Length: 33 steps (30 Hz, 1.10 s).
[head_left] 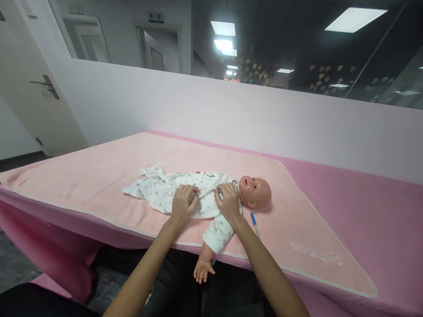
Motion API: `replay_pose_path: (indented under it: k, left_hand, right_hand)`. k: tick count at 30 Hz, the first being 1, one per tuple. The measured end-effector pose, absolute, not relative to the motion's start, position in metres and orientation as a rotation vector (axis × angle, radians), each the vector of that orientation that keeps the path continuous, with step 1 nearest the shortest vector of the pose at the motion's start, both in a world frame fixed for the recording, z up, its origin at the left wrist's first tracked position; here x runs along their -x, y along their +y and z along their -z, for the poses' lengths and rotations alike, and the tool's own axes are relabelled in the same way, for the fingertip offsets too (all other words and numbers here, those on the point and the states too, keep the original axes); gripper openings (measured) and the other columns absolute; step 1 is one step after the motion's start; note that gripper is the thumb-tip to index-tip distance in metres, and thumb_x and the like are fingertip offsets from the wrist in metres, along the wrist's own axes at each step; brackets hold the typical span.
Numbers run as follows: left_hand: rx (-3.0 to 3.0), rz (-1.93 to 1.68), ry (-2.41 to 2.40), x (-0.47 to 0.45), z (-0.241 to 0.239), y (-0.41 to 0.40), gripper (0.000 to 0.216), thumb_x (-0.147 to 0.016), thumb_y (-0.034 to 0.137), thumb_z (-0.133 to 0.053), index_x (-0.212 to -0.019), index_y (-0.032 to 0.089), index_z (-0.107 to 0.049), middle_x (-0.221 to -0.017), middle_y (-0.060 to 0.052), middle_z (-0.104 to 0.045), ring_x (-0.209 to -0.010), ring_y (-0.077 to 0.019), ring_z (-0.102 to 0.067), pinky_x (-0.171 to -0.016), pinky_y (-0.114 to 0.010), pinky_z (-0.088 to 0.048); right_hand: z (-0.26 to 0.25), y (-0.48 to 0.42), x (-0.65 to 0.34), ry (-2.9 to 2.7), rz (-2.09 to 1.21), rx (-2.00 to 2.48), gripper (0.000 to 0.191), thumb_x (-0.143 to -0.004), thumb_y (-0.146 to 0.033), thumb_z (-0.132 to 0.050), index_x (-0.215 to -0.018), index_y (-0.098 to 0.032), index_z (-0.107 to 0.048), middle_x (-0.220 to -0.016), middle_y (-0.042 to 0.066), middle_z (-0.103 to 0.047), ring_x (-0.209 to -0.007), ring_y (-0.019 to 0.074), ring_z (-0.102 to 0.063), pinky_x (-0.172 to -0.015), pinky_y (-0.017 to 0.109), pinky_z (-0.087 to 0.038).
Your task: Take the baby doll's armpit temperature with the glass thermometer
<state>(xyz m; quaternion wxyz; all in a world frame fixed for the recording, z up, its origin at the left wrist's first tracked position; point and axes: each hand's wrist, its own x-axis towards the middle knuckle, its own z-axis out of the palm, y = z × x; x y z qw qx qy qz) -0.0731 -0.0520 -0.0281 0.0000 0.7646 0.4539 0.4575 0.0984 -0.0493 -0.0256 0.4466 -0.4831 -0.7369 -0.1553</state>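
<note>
A baby doll point(255, 191) lies on its back on a pink blanket point(99, 176), head to the right. It wears a white printed romper point(158, 187). My left hand point(183, 204) pinches the romper's front over the belly. Over the chest, just below the doll's chin, my right hand point(228, 201) grips the same front edge of the cloth. The doll's near arm point(206, 259) hangs over the table's front edge, hand bare. A blue pen point(254, 223) lies on the blanket beside my right forearm.
The blanket covers a table with a darker pink cloth point(380, 211) showing at the right. A low white partition wall point(264, 119) runs behind the table. A door point(36, 83) stands at the far left.
</note>
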Motion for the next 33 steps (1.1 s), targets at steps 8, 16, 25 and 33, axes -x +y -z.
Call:
replay_pose_path:
  k: [8,16,25,33]
  left_hand:
    - [-2.447,-1.408,1.475,0.074,0.028,-0.055,0.010,-0.077,0.020,-0.041,-0.079,0.020,-0.051,-0.085,-0.004,-0.056,-0.082,-0.0217,-0.048,-0.074,-0.035,-0.036]
    - [-2.415,-1.382,1.399,0.074,0.032,-0.052,0.017,-0.086,0.026,-0.034,-0.079,0.020,-0.048,-0.075,-0.003,-0.055,-0.074,-0.0196,-0.049,-0.072,-0.034,-0.036]
    - [-2.239,-1.286,1.387,0.080,0.027,-0.051,0.030,-0.089,0.033,-0.029,-0.091,0.022,-0.057,-0.085,-0.003,-0.063,-0.081,-0.0201,-0.056,-0.074,-0.033,-0.041]
    - [-2.158,-1.165,1.277,0.094,0.023,-0.049,0.031,-0.082,0.046,-0.045,-0.093,0.022,-0.062,-0.096,-0.003,-0.065,-0.087,-0.0209,-0.059,-0.075,-0.029,-0.045]
  right_hand:
    - [0.028,-0.048,-0.099,-1.823,0.366,1.187,0.011,-0.083,-0.019,-0.045,-0.075,-0.019,-0.053,-0.074,0.003,-0.059,-0.077,0.0169,-0.048,-0.080,0.032,-0.033]
    - [0.027,-0.049,-0.100,-1.829,0.366,1.167,0.011,-0.083,-0.018,-0.045,-0.075,-0.019,-0.053,-0.074,0.003,-0.059,-0.077,0.0167,-0.049,-0.080,0.032,-0.033]
    - [0.026,-0.049,-0.099,-1.831,0.364,1.167,0.012,-0.082,-0.018,-0.046,-0.073,-0.020,-0.052,-0.072,0.002,-0.059,-0.076,0.0166,-0.050,-0.080,0.032,-0.034]
    - [0.026,-0.049,-0.100,-1.847,0.388,1.181,0.010,-0.082,-0.018,-0.047,-0.074,-0.019,-0.052,-0.073,0.002,-0.060,-0.076,0.0159,-0.050,-0.082,0.032,-0.034]
